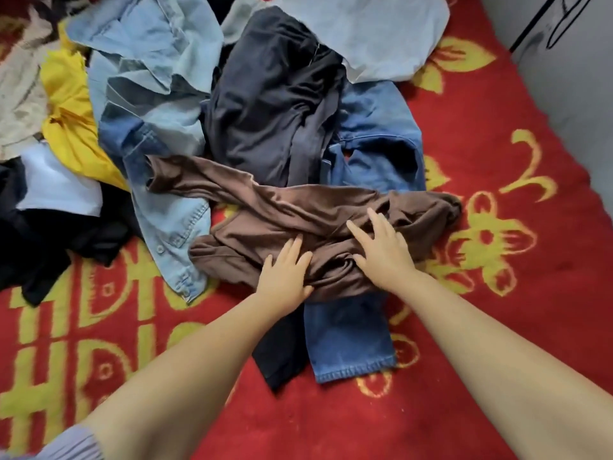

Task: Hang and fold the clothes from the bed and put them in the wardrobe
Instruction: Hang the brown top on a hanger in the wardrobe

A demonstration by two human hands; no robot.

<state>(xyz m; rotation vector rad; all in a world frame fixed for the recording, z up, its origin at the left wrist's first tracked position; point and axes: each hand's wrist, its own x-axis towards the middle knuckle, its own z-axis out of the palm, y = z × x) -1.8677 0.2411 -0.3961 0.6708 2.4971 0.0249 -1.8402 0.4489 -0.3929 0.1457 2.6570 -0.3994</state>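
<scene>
On the red bedspread (497, 376) with its yellow flower pattern, seen from my head camera, a heap of clothes lies in front of me. My left hand (285, 277) rests flat on the near edge of a crumpled brown top (298, 207), fingers straight and slightly spread. My right hand (381, 250) lies just beside it on the same top, fingers spread wide and pressing into the folds; neither hand grips the cloth. Under the brown top, a pair of blue jeans (351, 340) runs towards me, one leg hem close to my forearms, with a dark garment (278, 356) touching its left side. Behind the brown top sits a bunched dark navy garment (265, 104). To its left lie a light denim shirt (149, 44) and a yellow garment (66, 117), and farther left some black and white pieces. A pale blue cloth (381, 38) lies at the far end of the heap.
</scene>
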